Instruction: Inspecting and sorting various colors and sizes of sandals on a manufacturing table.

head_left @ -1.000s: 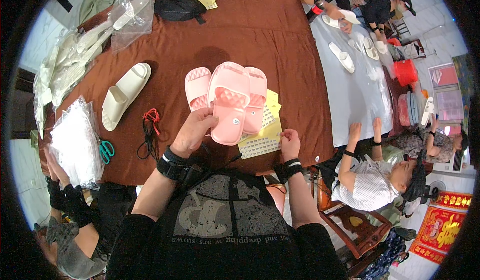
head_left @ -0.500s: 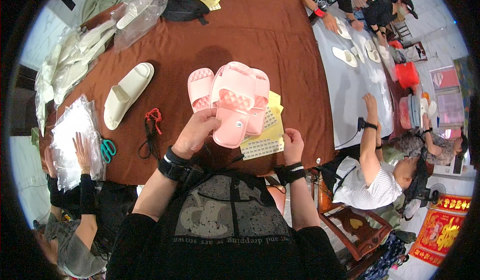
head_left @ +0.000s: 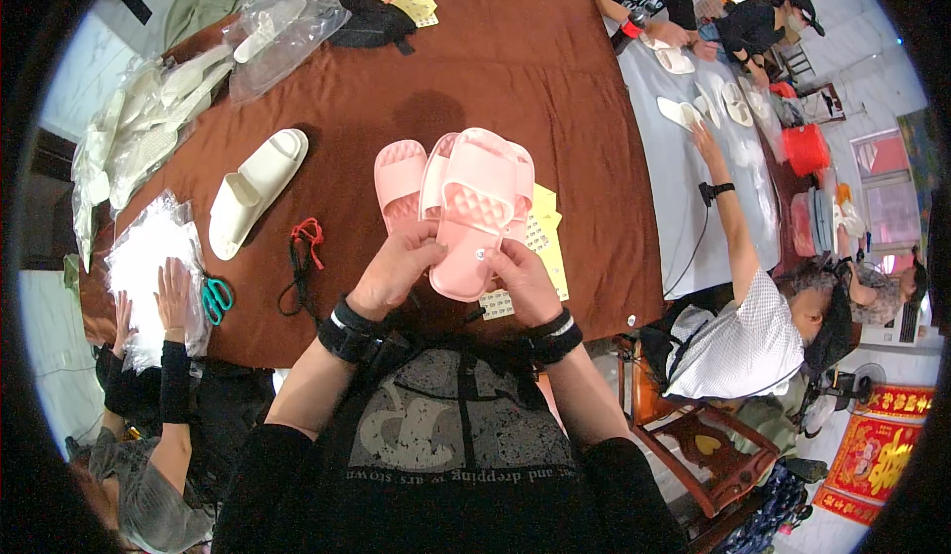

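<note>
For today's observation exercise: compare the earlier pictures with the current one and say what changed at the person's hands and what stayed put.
The right hand, resting near the table edge earlier, has come up and taken hold of the raised pink slipper, now in both hands. The left hand keeps its grip. The second pink slipper, cream slipper, yellow sheets and scissors stayed in place.
</note>
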`<state>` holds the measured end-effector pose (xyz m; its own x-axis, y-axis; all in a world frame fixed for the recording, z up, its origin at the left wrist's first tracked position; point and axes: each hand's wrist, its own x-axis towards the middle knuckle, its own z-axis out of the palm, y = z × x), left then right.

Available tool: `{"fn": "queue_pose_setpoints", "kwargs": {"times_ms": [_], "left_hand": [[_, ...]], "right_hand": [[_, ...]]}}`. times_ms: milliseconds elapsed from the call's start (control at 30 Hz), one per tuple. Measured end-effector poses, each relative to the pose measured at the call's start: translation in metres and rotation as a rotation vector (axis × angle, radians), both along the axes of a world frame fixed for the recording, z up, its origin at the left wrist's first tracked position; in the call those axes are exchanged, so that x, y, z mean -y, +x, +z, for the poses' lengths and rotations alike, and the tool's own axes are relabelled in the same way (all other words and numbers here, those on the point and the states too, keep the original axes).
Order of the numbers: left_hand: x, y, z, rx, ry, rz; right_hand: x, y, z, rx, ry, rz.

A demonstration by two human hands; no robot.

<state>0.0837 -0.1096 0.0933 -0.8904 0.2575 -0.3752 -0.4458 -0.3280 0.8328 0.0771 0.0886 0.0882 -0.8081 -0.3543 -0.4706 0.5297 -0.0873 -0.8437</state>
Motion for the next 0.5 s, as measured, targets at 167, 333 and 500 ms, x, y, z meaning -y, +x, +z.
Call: {"fn": "queue_pose_setpoints", "kwargs": {"times_ms": [167,333,500], "left_hand": [[-0.001,-0.001,0.005,-0.065,-0.160,-0.080],[0.000,0.000,-0.003,-0.079,-0.112,-0.050],[0.002,0.000,-0.004,-0.021,-0.078,-0.031]], "right_hand": [[0.014,0.001,-0.023,-0.132,0.020,-0.146],[0.014,-0.002,-0.012,-0.138,0.049,-0.163],[0.008,-0.002,-0.005,0.063,-0.161,-0.168]]}}
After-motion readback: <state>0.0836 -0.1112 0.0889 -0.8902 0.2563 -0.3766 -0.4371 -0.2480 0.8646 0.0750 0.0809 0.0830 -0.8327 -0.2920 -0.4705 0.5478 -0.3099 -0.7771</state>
